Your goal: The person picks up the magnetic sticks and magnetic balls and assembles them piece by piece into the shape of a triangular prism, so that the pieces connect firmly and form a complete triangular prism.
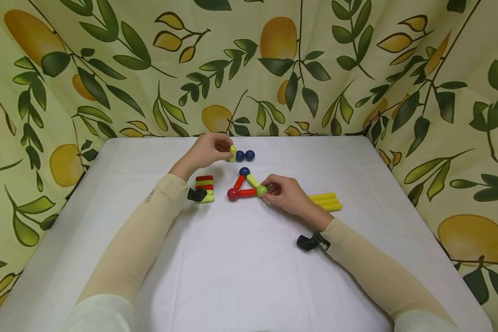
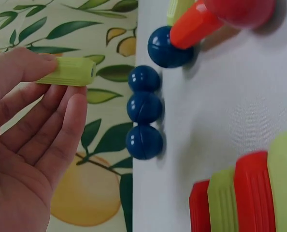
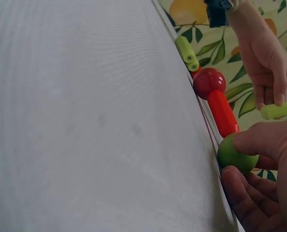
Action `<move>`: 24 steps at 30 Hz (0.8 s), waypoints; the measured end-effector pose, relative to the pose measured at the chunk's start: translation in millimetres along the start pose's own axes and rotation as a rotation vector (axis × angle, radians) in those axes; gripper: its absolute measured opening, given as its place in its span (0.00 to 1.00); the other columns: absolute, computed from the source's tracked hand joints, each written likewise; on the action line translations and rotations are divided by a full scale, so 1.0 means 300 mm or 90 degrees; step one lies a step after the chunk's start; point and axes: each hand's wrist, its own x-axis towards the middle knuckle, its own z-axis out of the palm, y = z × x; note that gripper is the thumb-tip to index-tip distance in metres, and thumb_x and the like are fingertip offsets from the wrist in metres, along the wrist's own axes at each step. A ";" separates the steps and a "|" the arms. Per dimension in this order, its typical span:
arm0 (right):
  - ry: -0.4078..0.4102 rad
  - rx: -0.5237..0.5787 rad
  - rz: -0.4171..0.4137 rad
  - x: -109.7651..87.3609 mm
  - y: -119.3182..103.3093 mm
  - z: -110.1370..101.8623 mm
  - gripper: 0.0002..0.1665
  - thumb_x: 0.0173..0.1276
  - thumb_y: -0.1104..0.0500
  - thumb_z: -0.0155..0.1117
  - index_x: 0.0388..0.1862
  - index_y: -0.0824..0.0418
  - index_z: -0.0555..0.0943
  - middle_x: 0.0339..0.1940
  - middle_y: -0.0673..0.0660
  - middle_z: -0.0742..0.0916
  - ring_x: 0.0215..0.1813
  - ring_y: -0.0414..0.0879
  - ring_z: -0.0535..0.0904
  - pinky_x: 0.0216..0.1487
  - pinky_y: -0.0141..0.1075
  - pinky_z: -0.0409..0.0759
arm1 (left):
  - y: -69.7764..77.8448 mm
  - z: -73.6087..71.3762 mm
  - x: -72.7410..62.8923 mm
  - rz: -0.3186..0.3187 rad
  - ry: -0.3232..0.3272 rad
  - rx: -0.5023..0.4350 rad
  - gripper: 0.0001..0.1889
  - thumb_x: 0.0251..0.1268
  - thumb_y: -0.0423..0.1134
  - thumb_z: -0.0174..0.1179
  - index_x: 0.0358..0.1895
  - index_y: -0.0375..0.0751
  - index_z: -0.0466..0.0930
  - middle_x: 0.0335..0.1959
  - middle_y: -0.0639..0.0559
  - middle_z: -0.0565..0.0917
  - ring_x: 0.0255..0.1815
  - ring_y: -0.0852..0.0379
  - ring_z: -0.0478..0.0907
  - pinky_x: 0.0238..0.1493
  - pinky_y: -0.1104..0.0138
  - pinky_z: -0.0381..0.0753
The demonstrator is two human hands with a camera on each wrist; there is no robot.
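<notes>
A yellow-green rod (image 2: 68, 71) is pinched between the thumb and fingers of my left hand (image 1: 209, 150), raised off the table near the blue balls (image 1: 245, 156). My right hand (image 1: 288, 193) grips the green ball (image 3: 236, 153) between thumb and fingers. That ball is one corner of a triangle lying on the table. Its other corners are a red ball (image 1: 232, 194) and a blue ball (image 1: 244, 171). Two red rods (image 1: 247, 192) and one yellow-green rod (image 1: 253, 180) form its sides.
Left of the triangle lies a row of red and yellow-green rods (image 1: 204, 188). Several longer yellow rods (image 1: 327, 202) lie beyond my right hand. A white cloth covers the table (image 1: 240, 267), and a leaf-patterned curtain (image 1: 249, 69) hangs behind its far edge.
</notes>
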 end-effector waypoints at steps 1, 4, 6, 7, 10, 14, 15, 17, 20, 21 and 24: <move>0.001 0.000 -0.001 -0.001 0.001 -0.001 0.15 0.70 0.62 0.79 0.54 0.56 0.88 0.40 0.51 0.89 0.40 0.47 0.84 0.43 0.37 0.85 | 0.004 0.007 0.007 0.002 -0.002 -0.003 0.11 0.71 0.33 0.75 0.51 0.37 0.86 0.48 0.43 0.88 0.51 0.47 0.86 0.60 0.56 0.85; 0.001 0.000 -0.004 -0.003 0.004 -0.002 0.15 0.71 0.62 0.79 0.54 0.56 0.88 0.40 0.51 0.89 0.40 0.47 0.84 0.43 0.37 0.85 | 0.015 0.028 0.026 0.009 -0.006 -0.013 0.11 0.70 0.33 0.75 0.50 0.37 0.87 0.47 0.44 0.89 0.49 0.48 0.87 0.58 0.57 0.85; 0.000 0.001 -0.004 -0.004 0.006 -0.002 0.15 0.71 0.61 0.79 0.54 0.56 0.88 0.40 0.50 0.89 0.40 0.46 0.83 0.43 0.38 0.85 | 0.022 0.042 0.035 0.014 -0.013 -0.018 0.10 0.70 0.33 0.76 0.50 0.37 0.87 0.47 0.45 0.89 0.48 0.48 0.87 0.57 0.57 0.86; -0.001 0.002 -0.005 -0.005 0.007 -0.001 0.15 0.71 0.61 0.79 0.54 0.56 0.88 0.40 0.50 0.89 0.40 0.46 0.83 0.43 0.38 0.85 | 0.024 0.049 0.040 0.017 -0.017 -0.019 0.10 0.69 0.32 0.76 0.49 0.37 0.87 0.46 0.45 0.89 0.48 0.49 0.87 0.57 0.57 0.86; -0.001 0.005 -0.005 -0.007 0.010 0.000 0.14 0.71 0.61 0.79 0.54 0.55 0.89 0.40 0.50 0.89 0.40 0.46 0.84 0.44 0.37 0.85 | 0.027 0.070 0.050 0.017 -0.035 -0.017 0.09 0.70 0.33 0.75 0.49 0.38 0.88 0.46 0.46 0.89 0.48 0.49 0.87 0.57 0.57 0.86; 0.002 0.007 -0.008 -0.007 0.009 0.001 0.15 0.70 0.61 0.80 0.54 0.55 0.88 0.40 0.50 0.89 0.40 0.47 0.84 0.43 0.37 0.85 | 0.022 0.093 0.060 0.013 -0.049 -0.007 0.09 0.71 0.33 0.74 0.50 0.40 0.88 0.46 0.47 0.89 0.50 0.49 0.87 0.60 0.57 0.85; 0.002 0.008 -0.008 -0.006 0.010 0.001 0.15 0.70 0.61 0.80 0.54 0.56 0.88 0.40 0.50 0.89 0.40 0.47 0.84 0.43 0.37 0.85 | 0.018 0.097 0.062 0.008 -0.051 -0.005 0.09 0.71 0.33 0.74 0.50 0.40 0.88 0.46 0.47 0.89 0.50 0.49 0.86 0.60 0.57 0.85; 0.000 0.007 -0.008 -0.005 0.010 0.001 0.15 0.70 0.61 0.80 0.54 0.55 0.89 0.40 0.50 0.89 0.40 0.47 0.84 0.43 0.37 0.86 | 0.011 0.104 0.064 -0.002 -0.057 0.006 0.08 0.71 0.34 0.74 0.49 0.40 0.87 0.47 0.47 0.89 0.50 0.49 0.86 0.60 0.57 0.85; -0.002 0.004 -0.008 -0.002 0.012 0.001 0.15 0.71 0.61 0.79 0.54 0.55 0.89 0.40 0.49 0.89 0.40 0.47 0.84 0.43 0.37 0.86 | 0.000 0.110 0.068 -0.014 -0.068 0.022 0.08 0.72 0.34 0.74 0.49 0.41 0.88 0.47 0.47 0.89 0.50 0.49 0.85 0.60 0.57 0.84; -0.002 0.003 -0.009 -0.001 0.013 0.000 0.15 0.71 0.61 0.80 0.54 0.55 0.89 0.40 0.49 0.89 0.40 0.46 0.84 0.44 0.37 0.86 | -0.002 0.111 0.068 -0.015 -0.072 0.026 0.08 0.72 0.35 0.74 0.49 0.41 0.88 0.47 0.47 0.89 0.50 0.49 0.85 0.60 0.57 0.84; 0.000 0.000 -0.011 0.002 0.014 -0.003 0.15 0.71 0.60 0.80 0.54 0.55 0.89 0.40 0.49 0.89 0.40 0.46 0.84 0.44 0.38 0.86 | -0.004 0.113 0.071 -0.014 -0.078 0.035 0.08 0.72 0.34 0.74 0.50 0.41 0.88 0.47 0.47 0.89 0.50 0.49 0.85 0.61 0.57 0.84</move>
